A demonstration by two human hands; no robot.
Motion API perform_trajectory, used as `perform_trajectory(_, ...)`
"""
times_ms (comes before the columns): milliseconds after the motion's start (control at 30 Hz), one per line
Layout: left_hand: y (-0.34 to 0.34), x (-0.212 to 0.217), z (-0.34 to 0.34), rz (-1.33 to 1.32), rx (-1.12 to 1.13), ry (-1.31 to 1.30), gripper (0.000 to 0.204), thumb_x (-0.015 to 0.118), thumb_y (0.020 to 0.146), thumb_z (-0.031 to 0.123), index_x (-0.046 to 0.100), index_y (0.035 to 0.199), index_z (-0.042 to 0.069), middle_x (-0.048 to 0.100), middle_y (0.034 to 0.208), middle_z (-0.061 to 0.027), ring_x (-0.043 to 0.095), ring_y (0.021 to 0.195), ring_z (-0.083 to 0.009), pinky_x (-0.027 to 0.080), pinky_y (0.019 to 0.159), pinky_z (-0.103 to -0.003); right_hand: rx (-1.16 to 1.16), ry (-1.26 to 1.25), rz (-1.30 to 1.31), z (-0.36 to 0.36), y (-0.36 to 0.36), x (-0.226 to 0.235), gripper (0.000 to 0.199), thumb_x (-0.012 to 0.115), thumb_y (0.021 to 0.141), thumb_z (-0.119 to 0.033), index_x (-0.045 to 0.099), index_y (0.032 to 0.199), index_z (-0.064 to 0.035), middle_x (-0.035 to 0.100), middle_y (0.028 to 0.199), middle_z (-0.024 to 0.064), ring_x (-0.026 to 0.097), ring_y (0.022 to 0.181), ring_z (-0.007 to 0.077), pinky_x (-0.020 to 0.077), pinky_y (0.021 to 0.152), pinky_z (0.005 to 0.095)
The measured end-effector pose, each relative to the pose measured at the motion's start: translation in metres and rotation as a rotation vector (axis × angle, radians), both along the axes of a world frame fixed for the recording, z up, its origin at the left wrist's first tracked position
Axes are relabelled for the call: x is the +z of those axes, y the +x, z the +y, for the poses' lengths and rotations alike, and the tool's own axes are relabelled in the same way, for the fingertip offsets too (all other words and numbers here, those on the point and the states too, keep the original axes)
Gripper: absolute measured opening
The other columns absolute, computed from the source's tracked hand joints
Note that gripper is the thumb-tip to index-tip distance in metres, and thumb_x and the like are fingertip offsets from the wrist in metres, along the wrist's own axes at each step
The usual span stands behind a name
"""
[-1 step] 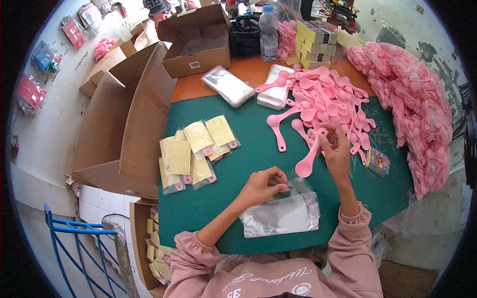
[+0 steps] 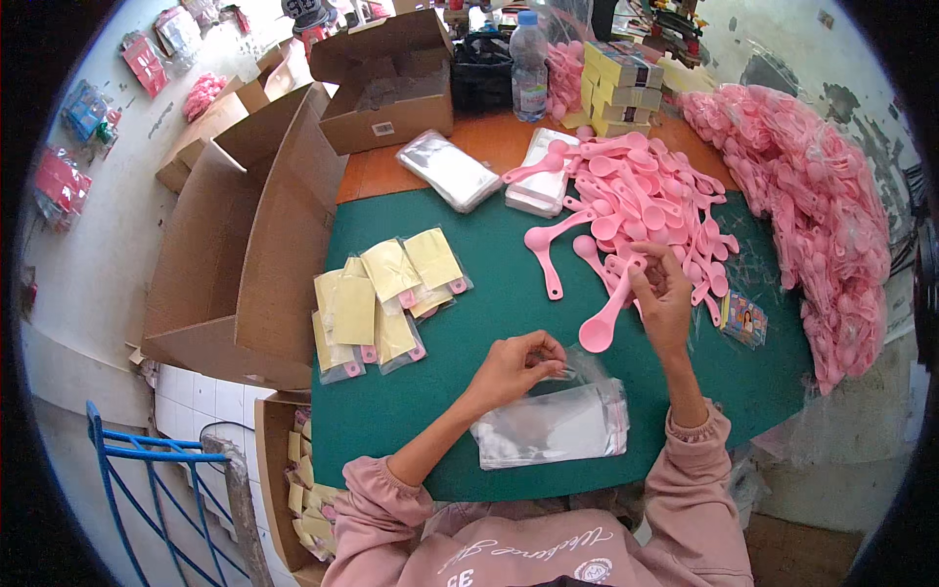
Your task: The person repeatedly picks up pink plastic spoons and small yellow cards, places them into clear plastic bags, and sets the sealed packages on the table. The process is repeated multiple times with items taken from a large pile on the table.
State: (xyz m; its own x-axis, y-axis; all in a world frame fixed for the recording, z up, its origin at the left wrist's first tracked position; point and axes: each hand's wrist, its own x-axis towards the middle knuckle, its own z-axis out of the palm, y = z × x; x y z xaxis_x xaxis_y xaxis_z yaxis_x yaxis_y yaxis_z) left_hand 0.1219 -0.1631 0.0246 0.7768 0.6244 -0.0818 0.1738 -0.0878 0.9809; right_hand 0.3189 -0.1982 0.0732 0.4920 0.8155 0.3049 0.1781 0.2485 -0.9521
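Between the thumb and fingers of my right hand is the handle of a pink measuring spoon, its bowl hanging down to the left. My left hand pinches the edge of a clear plastic bag, lifted off a stack of clear bags lying in front of me. The spoon's bowl is just above the lifted bag, and I see it outside the bag. Beyond my right hand rises a heap of pink measuring spoons. Filled packets with pale yellow cards lie on the green mat to the left.
Two more bag stacks lie at the back. Colourful cards rest right of my hand. Bagged pink spoons line the right side. An open cardboard box stands left; a water bottle and card bundles stand behind.
The held spoon's bowl has shifted very slightly left and toward me. Both hands keep their grips, and nothing else visibly differs.
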Motion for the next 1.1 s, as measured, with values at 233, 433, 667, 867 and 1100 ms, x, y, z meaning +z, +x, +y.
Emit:
perform_trajectory(233,-0.001,0.008,0.003,0.172,-0.004,0.158,0.021,0.06,0.081,0.011,0.052,0.098,0.004,0.063,0.09,-0.0102,0.061,0.08,-0.0148,0.048,0.068,-0.026,0.074,-0.047,-0.31,-0.003,0.002,-0.015,0.012,0.055,0.078,0.0,0.056,0.09,-0.0018,0.056,0.07,0.0007,0.053,0.059,0.0048,0.0436,0.052,0.0183)
perform_trajectory(433,0.001,-0.007,0.011,-0.123,0.096,0.289,0.015,0.057,0.08,0.004,0.047,0.091,0.001,0.061,0.095,-0.0086,0.061,0.081,-0.016,0.049,0.071,-0.027,0.109,-0.049,-0.524,-0.001,0.001,-0.014,0.01,0.057,0.074,0.001,0.056,0.084,-0.0021,0.052,0.063,-0.0005,0.048,0.054,0.0035,0.0398,0.049,0.0186)
perform_trajectory(667,0.002,-0.011,0.017,-0.143,0.173,-0.303,0.015,0.055,0.083,0.007,0.047,0.094,0.001,0.062,0.096,-0.0086,0.059,0.086,-0.0105,0.049,0.072,-0.025,-0.153,0.198,-0.174,-0.004,0.002,-0.012,0.01,0.054,0.082,0.0,0.053,0.091,0.0004,0.055,0.075,0.0033,0.055,0.058,0.0092,0.0417,0.047,0.0175)
perform_trajectory(867,0.005,-0.013,0.011,-0.121,0.195,-0.021,0.009,0.054,0.084,0.008,0.049,0.087,0.001,0.061,0.103,-0.0108,0.059,0.088,-0.0134,0.049,0.073,-0.025,-0.042,0.141,-0.602,-0.006,-0.008,-0.012,0.01,0.057,0.076,0.001,0.054,0.085,-0.0022,0.051,0.062,0.0012,0.049,0.049,0.006,0.0399,0.045,0.0196)
perform_trajectory(1100,-0.005,-0.006,0.021,-0.371,0.221,-0.447,0.018,0.052,0.085,0.004,0.042,0.1,0.004,0.06,0.098,-0.0152,0.059,0.091,-0.0186,0.048,0.076,-0.029,-0.056,0.102,-0.669,-0.004,-0.006,-0.013,0.009,0.057,0.075,0.001,0.053,0.083,-0.0024,0.052,0.061,0.0033,0.052,0.049,0.0072,0.0406,0.046,0.0203)
